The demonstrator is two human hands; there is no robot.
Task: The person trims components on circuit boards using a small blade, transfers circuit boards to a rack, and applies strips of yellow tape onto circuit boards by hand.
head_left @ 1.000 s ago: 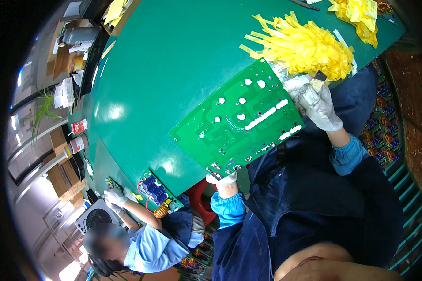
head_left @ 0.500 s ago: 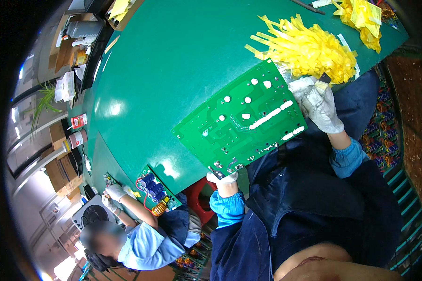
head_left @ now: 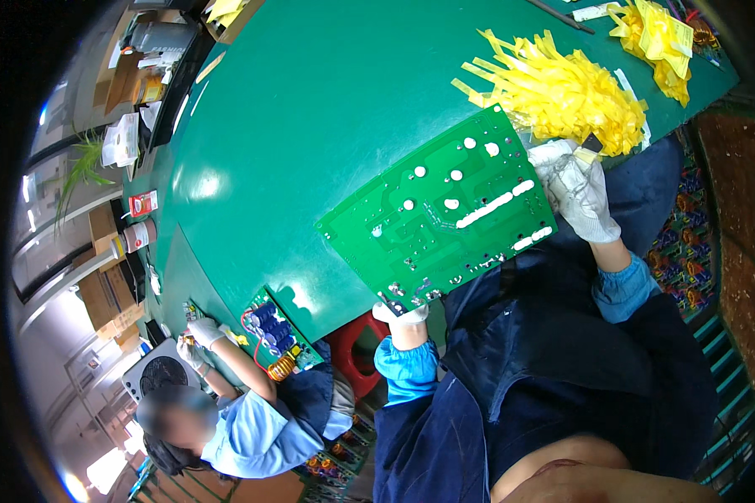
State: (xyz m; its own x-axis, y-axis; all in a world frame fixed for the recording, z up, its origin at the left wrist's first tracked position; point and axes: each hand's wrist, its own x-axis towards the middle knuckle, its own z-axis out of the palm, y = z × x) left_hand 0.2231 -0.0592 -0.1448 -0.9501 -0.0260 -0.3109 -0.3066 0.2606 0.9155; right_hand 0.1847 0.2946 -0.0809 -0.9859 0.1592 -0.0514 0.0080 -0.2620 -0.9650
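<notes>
Currently, green circuit board (head_left: 428, 226): held tilted over the near edge of the worktop (head_left: 310, 109), its flat face with solder points showing.
Left hand (head_left: 403, 317): gloved, clamped on the board's lower corner.
Right hand (head_left: 580, 189): gloved, curled at the board's right edge; I cannot tell whether it grips the board. A small dark piece (head_left: 593, 142) shows by its fingers.
Hands together or apart: apart, at separate edges of the board.
White bars and dots (head_left: 486, 208): already in place on this face, so that much looks done; whether any spot is left is unclear.
Yellow strips (head_left: 562, 92): heaped on the worktop beyond the right hand; none visible on the board's showing face, which is not yet set down.
Hidden: the board's underside and most left fingers.
Hard to make out: the dark piece's kind, and the small parts beside the co-worker (head_left: 260, 432).
</notes>
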